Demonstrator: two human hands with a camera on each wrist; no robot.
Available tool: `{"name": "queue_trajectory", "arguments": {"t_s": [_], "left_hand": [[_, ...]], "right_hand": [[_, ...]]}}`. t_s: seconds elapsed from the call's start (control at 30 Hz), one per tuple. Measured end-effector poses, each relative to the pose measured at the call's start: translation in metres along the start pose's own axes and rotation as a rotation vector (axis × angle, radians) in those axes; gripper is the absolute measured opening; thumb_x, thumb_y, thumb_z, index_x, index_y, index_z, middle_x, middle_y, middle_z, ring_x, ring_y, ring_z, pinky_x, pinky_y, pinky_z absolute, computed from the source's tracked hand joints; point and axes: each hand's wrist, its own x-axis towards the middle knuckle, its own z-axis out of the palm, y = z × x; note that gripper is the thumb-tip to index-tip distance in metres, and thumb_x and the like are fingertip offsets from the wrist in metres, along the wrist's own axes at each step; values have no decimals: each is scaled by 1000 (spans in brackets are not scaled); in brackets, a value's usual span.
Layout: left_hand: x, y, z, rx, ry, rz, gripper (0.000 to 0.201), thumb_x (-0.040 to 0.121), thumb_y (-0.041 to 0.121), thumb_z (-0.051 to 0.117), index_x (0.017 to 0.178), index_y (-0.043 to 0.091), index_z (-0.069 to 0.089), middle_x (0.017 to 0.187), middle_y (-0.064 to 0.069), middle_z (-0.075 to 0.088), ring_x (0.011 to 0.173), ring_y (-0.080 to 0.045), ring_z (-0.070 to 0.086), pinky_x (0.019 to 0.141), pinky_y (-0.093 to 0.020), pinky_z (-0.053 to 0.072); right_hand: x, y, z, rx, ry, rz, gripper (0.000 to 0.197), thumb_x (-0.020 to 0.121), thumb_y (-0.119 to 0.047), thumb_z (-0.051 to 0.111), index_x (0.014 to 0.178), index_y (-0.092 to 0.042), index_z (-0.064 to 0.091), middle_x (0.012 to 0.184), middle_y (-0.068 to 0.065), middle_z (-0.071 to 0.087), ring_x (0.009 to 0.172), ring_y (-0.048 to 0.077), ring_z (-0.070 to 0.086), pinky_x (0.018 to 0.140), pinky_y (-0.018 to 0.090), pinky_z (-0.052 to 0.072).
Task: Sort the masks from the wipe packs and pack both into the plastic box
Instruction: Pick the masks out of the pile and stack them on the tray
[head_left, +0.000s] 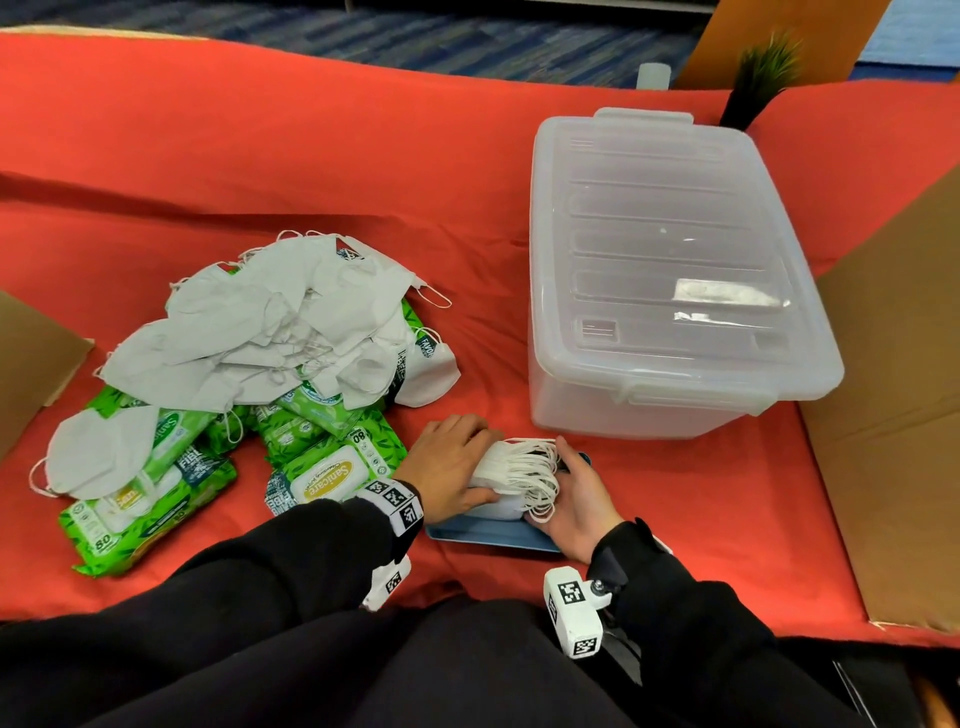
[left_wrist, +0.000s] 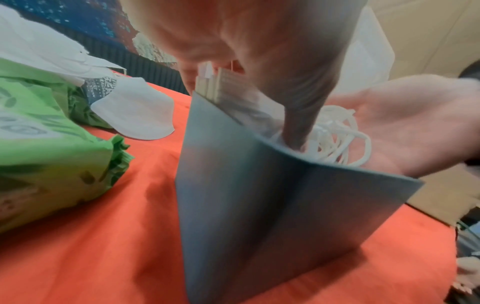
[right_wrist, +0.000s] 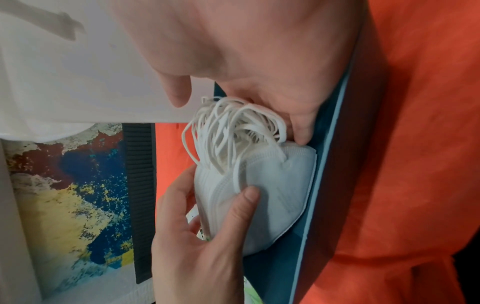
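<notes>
White stacked masks (head_left: 511, 475) gripped by left hand (head_left: 447, 467) and right hand (head_left: 574, 501) over one blue tray (head_left: 493, 535).

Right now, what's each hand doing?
Left hand: grips the stack of masks.
Right hand: holds the same stack at its ear loops, fingers curled.

Red-cloth table (head_left: 311, 156) carries a lidded clear plastic box (head_left: 665, 270) far right. Left: green wipe packs (head_left: 322, 467) under loose white masks (head_left: 270, 322). Blue tray (head_left: 488, 532) at near edge.
</notes>
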Motion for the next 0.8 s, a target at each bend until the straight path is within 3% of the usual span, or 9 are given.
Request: {"name": "queue_trajectory", "arguments": {"t_s": [0.07,0.13,0.3,0.4,0.47,0.6,0.63,0.7,0.8], "left_hand": [[-2,2,0,33,23,-43,79,74,73,63,138,28,49,124,2,51,109,-23,52,85,-41,42],[-3,5,1,63,-8,-70,87,74,75,60,145,27,42,131,0,50,115,-24,50,90,-43,43],[-7,1,-3,-3,-50,-88,116,70,85,57,159,21,21,149,-5,42,132,-26,42,108,-45,37],[-17,-13,-19,-204,0,-172,118,65,86,60,158,21,28,150,-4,42,135,-22,40,111,-43,37],[-29,-27,-33,-377,59,-241,101,69,79,63,151,24,42,143,-1,47,131,-18,46,110,-38,40],[-61,-61,-66,-771,187,-497,54,69,64,70,113,33,70,106,10,70,97,-5,67,89,-30,51],[-71,-73,-76,-871,221,-565,48,68,60,72,107,31,73,97,8,74,90,-8,69,85,-31,52],[-85,-92,-97,-953,272,-651,35,74,46,77,101,24,75,89,0,76,86,-18,72,82,-36,55],[-114,-130,-125,-880,335,-729,12,87,20,78,99,23,76,89,-1,77,85,-17,73,79,-33,55]], "right_hand": [[-3,0,1,-18,14,22,63,103,-56,42,135,-5,61,131,20,67,116,32,68,95,42,52],[-3,2,1,-49,49,26,59,103,-55,43,135,-9,62,130,16,68,113,29,70,91,40,53],[-8,-3,0,-187,226,-77,58,98,-51,57,140,-11,57,132,12,68,121,27,66,104,43,50],[-23,-16,-4,-222,250,-168,74,95,-47,61,153,-8,38,157,14,42,146,26,39,120,45,28],[-38,-25,0,-237,237,-232,81,91,-46,66,155,-8,36,160,15,38,149,26,34,119,43,27],[-64,-35,24,-304,142,-268,91,63,-56,84,137,-10,60,138,10,65,132,21,57,109,38,43],[-66,-36,35,-331,103,-253,81,66,-55,83,131,-9,64,131,10,69,126,21,62,109,41,44],[-65,-36,54,-392,27,-229,48,90,-42,65,124,-9,67,126,12,72,119,24,67,108,45,44],[-53,-28,97,-512,-20,-223,33,102,-32,51,120,-10,68,120,14,73,112,30,70,100,47,47]]}}
